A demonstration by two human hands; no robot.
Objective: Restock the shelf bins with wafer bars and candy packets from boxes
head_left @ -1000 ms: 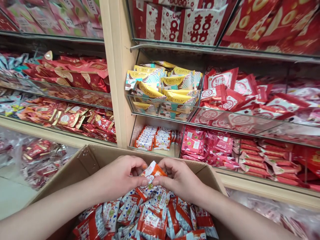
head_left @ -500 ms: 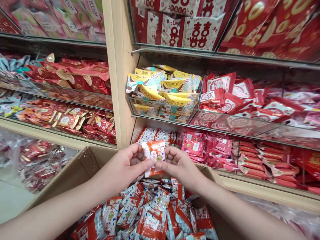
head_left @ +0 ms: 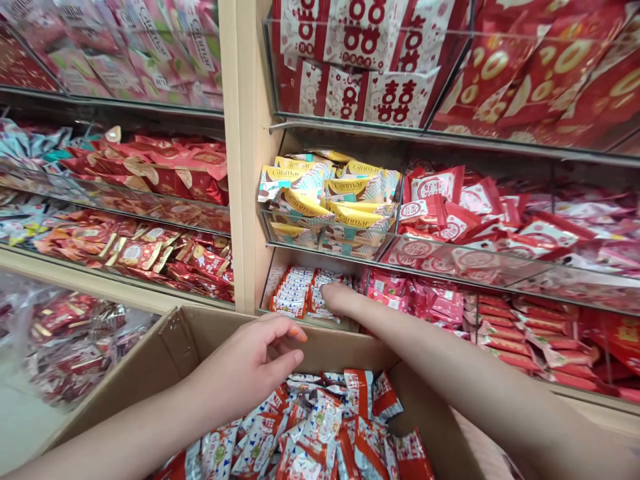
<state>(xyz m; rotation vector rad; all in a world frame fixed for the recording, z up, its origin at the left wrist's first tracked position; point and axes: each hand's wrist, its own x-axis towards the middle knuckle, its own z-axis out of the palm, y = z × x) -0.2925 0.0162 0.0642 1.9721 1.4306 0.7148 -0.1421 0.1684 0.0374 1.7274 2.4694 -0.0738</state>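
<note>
The right hand point(head_left: 339, 299) was in the far low shelf compartment point(head_left: 346, 323), fingers hidden, so whether it gripped anything could not be told. It covered the right part of the rows of small white-and-red plastic-wrapped packets point(head_left: 293, 293). The left hand point(head_left: 263, 350) hung half open, thumb apart from its curled fingers, with nothing visible in it, above the near brown cardboard box point(head_left: 325, 351) heaped with loose white-and-red foil packets point(head_left: 320, 420). Pink plastic packets point(head_left: 435, 300) lay right of the rows.
</note>
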